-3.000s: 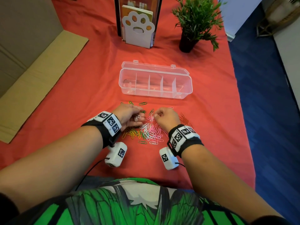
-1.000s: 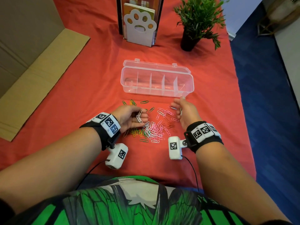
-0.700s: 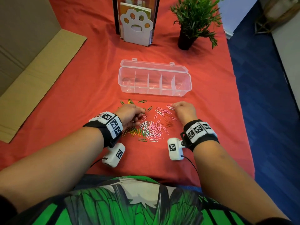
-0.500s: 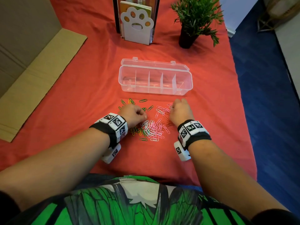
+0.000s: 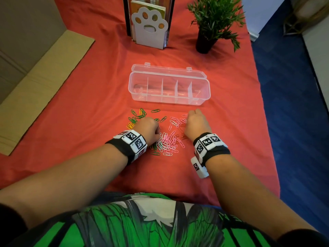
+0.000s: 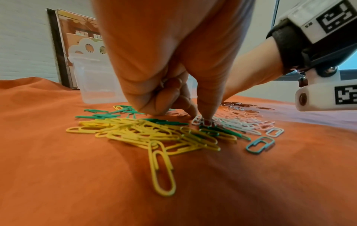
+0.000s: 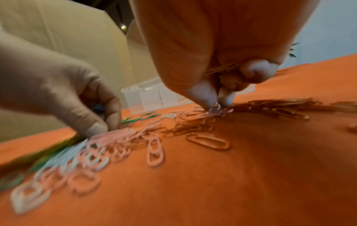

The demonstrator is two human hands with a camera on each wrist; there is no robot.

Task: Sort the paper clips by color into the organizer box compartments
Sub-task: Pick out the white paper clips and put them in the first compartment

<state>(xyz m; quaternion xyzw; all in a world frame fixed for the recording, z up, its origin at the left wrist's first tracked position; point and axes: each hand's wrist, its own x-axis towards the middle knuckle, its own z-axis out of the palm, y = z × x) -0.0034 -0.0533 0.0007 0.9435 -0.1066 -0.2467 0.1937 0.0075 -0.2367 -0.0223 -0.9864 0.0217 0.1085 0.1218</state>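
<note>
A clear organizer box (image 5: 169, 97) with several compartments stands open on the red cloth, with no clips visible in it. In front of it lies a mixed pile of paper clips (image 5: 168, 142). Yellow clips (image 6: 142, 134) and green clips (image 6: 104, 115) lie left, white clips (image 6: 237, 124) and pink clips (image 7: 154, 151) in the middle, orange clips (image 7: 280, 110) right. My left hand (image 5: 148, 129) is palm down on the pile and pinches a white clip (image 6: 200, 120) between thumb and forefinger. My right hand (image 5: 195, 123) pinches a pale clip (image 7: 216, 107) and keeps orange clips (image 7: 222, 69) under its curled fingers.
Behind the box stand a white paw-shaped book holder (image 5: 149, 27) and a potted plant (image 5: 211, 24). Flat cardboard (image 5: 41, 82) lies at the left. The table's right edge (image 5: 261, 104) drops to blue floor.
A second ago the right hand was raised near the box's right end; it has come back down onto the pile. The left hand has turned palm down and lowered onto the clips.
</note>
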